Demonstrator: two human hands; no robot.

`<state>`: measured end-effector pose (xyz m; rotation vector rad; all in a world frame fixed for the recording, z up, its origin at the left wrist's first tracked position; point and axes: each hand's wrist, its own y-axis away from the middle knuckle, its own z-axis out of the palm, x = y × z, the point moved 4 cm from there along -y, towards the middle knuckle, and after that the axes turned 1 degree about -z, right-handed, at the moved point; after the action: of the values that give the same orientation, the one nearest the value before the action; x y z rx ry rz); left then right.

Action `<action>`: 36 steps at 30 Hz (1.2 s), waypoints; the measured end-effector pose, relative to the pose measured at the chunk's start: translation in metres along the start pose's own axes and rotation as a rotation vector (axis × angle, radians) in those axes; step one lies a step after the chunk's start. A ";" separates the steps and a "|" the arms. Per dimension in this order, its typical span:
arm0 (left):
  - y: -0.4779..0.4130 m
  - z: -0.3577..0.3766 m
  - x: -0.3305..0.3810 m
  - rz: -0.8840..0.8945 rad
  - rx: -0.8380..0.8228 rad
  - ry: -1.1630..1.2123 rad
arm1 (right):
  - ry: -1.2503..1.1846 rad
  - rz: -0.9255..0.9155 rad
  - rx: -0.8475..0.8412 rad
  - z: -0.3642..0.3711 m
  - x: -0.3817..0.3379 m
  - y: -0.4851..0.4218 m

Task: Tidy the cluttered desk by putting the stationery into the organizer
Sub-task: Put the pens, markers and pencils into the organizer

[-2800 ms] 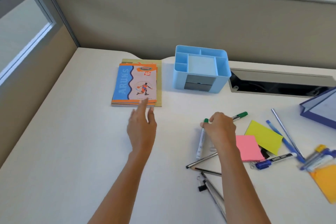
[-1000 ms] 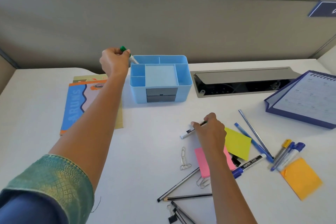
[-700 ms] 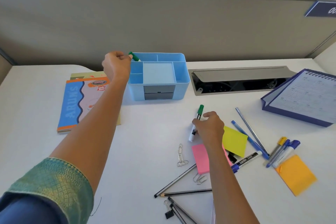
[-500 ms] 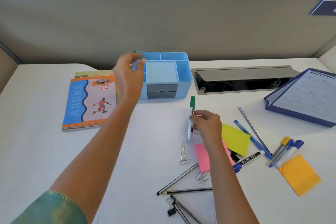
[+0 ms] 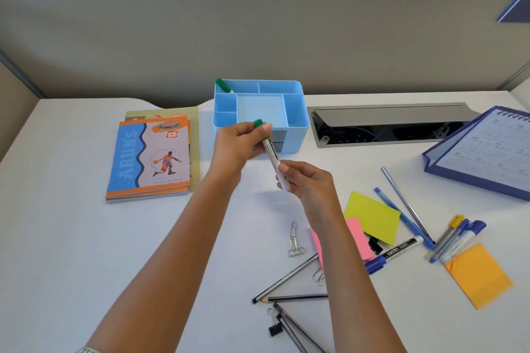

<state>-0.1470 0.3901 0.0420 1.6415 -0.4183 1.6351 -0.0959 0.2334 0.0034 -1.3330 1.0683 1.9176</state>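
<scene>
A light-blue desk organizer [image 5: 296, 112] stands at the back of the white desk. One green-capped marker [image 5: 223, 85] leans in its back-left compartment. A second green-capped white marker [image 5: 272, 153] is held above the desk in front of the organizer. My left hand [image 5: 239, 146] pinches its capped upper end and my right hand [image 5: 307, 180] pinches its lower end. Loose stationery lies to the right: a blue-capped marker [image 5: 393, 253], blue pens [image 5: 401, 213], several pencils [image 5: 286, 279], and yellow [image 5: 372, 216], pink [image 5: 358, 238] and orange sticky notes [image 5: 477, 275].
A stack of notebooks [image 5: 150, 156] lies left of the organizer. A grey cable tray [image 5: 387, 126] is set into the desk at the right, with a blue desk calendar [image 5: 487, 152] beyond. Paper clips [image 5: 294, 241] and binder clips [image 5: 274, 327] lie near the pencils. A partition wall closes the back.
My left hand let go of the first green marker in the organizer's back-left compartment and came back. My right hand lifted the second marker from the desk; both hands now hold it.
</scene>
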 end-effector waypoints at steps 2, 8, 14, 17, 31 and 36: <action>-0.010 -0.009 0.015 0.041 0.038 0.074 | -0.037 0.006 -0.009 -0.005 0.003 0.003; -0.055 -0.048 0.067 0.228 0.359 0.282 | 0.101 0.010 0.145 -0.039 0.017 0.017; -0.108 -0.060 0.083 0.246 0.510 0.229 | 0.101 0.019 0.291 -0.079 0.023 0.030; -0.125 -0.059 0.075 0.212 0.576 -0.002 | 0.128 0.016 0.343 -0.092 0.022 0.033; -0.127 -0.052 0.046 0.191 0.616 -0.521 | 0.211 -0.109 0.565 -0.159 0.005 0.053; -0.119 -0.051 0.048 0.212 0.646 -0.488 | 0.553 -0.173 0.950 -0.222 -0.012 0.078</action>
<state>-0.0933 0.5167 0.0477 2.5795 -0.3244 1.6034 -0.0460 0.0036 -0.0042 -1.2937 1.7434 0.6880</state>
